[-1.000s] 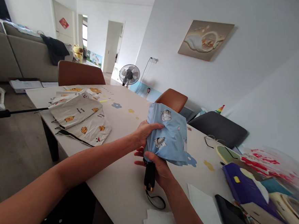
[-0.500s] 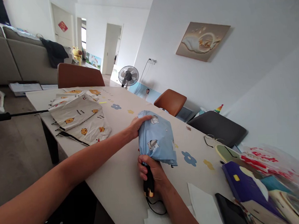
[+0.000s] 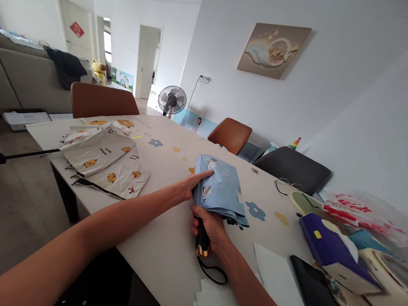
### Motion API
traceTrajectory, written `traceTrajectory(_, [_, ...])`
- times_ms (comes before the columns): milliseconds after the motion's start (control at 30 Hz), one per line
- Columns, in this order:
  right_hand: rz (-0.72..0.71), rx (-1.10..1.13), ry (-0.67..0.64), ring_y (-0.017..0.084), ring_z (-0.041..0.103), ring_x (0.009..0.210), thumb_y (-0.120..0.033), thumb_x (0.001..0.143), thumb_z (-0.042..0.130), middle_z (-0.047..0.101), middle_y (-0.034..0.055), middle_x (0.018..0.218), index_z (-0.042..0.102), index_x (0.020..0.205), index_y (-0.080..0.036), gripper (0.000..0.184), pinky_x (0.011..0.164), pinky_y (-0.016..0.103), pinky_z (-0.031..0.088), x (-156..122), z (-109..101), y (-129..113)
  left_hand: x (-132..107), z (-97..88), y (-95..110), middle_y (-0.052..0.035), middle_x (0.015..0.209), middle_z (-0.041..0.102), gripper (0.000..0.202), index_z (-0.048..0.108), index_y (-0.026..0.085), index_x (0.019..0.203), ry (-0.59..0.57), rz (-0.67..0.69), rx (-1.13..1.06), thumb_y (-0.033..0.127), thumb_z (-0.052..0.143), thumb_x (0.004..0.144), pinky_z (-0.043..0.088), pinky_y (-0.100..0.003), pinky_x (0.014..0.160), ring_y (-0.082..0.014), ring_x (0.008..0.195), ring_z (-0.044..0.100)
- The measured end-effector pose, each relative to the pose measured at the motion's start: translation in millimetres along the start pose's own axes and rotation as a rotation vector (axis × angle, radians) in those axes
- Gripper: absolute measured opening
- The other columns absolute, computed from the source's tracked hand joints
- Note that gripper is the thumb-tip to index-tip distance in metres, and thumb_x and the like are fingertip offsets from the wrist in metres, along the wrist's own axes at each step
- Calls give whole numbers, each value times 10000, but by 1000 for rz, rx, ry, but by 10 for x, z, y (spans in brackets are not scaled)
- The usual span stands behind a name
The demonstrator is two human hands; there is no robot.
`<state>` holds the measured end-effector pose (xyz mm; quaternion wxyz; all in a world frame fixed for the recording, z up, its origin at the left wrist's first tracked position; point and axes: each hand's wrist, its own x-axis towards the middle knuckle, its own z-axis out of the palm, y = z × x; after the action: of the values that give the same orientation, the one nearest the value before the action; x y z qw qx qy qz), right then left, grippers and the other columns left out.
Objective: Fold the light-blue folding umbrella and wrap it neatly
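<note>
A light blue folding umbrella with white cartoon animals is held above the table, its canopy collapsed and its loose folds pointing right. My left hand is closed on the canopy's upper left side, the thumb lying across the fabric. Around the black handle, just under the canopy, wraps my right hand. A black wrist strap dangles from the handle's gold-coloured end. On the left of the table lies a cream umbrella with yellow cartoon figures, partly folded, its black shaft sticking out past the edge.
White papers, a black phone-like device, a purple box and a plastic bag crowd the right side. Eyeglasses lie near the far edge. Chairs stand around the table; a fan is beyond.
The blue canopy's folds have spread a little at the lower right, showing more layers. Both hands have moved slightly right in view, still on the umbrella.
</note>
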<state>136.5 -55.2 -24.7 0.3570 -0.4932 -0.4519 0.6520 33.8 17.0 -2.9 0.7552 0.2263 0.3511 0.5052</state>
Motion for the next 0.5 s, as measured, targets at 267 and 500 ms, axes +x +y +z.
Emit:
traceTrajectory(267, [48, 218, -163, 88, 507, 459, -268, 636, 682, 567, -22, 585, 579, 699, -140, 176, 466, 246, 484, -36, -22, -78, -36, 25, 29, -68, 715, 667, 336, 591, 127, 863, 141, 49, -27, 295, 706, 596, 517, -344, 670, -202, 640, 622])
traceTrajectory(500, [54, 324, -283, 238, 626, 838, -236, 629, 686, 653, 73, 829, 622, 831, -127, 237, 732, 398, 513, -113, -26, -173, -79, 22, 82, -90, 781, 674, 392, 582, 124, 914, -144, -168, -92, 387, 647, 630, 500, -369, 742, -235, 732, 637])
